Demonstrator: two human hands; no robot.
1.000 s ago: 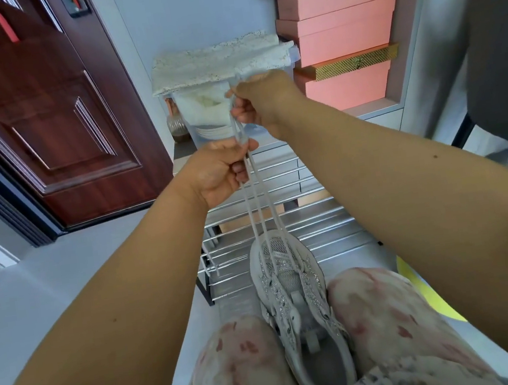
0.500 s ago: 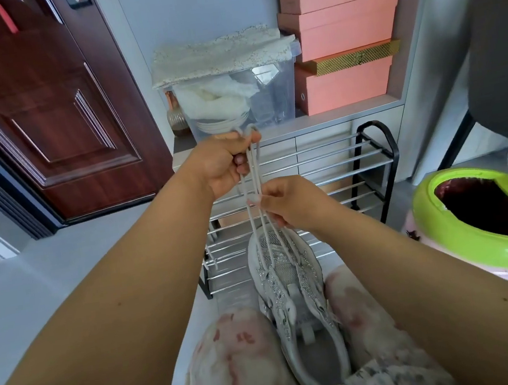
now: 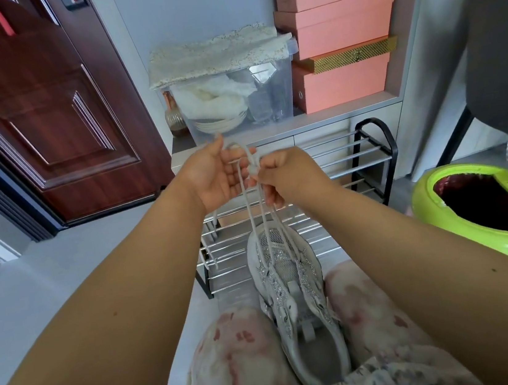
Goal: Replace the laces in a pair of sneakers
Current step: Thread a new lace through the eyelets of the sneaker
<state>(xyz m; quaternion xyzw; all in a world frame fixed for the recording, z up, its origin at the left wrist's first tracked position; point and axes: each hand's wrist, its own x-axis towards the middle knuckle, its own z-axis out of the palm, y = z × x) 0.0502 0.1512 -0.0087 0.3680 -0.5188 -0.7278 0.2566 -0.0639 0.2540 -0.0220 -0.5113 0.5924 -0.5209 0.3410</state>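
Your left hand [image 3: 217, 177] is held up in front of you with the palm turned toward you and the fingers loosely apart; the pale grey shoelace [image 3: 259, 204] lies across these fingers, and I cannot tell if any finger really pinches it. Your right hand [image 3: 285, 173] is just beside the left one, almost touching it, with the fingers curled and pinching the same lace near its top. From both hands several strands of the lace run down to the front eyelets of the light grey mesh sneaker with glittering trim [image 3: 294, 290]. One loose end of the lace hangs lower on the left side, in front of the rack. The sneaker is clamped between your knees in the pink flowered trousers [image 3: 235, 356], with its toe pointing away from you and its opening toward you.

Behind the sneaker stands the black metal shoe rack with silver bars [image 3: 371, 157]. Above the rack, a shelf carries the clear plastic storage box under a pale speckled cloth [image 3: 233, 98], and beside it the stack of salmon pink cardboard boxes [image 3: 338, 35]. To the right stands the lime green round bin [image 3: 487, 210], and to the left is the dark red wooden door [image 3: 41, 107].
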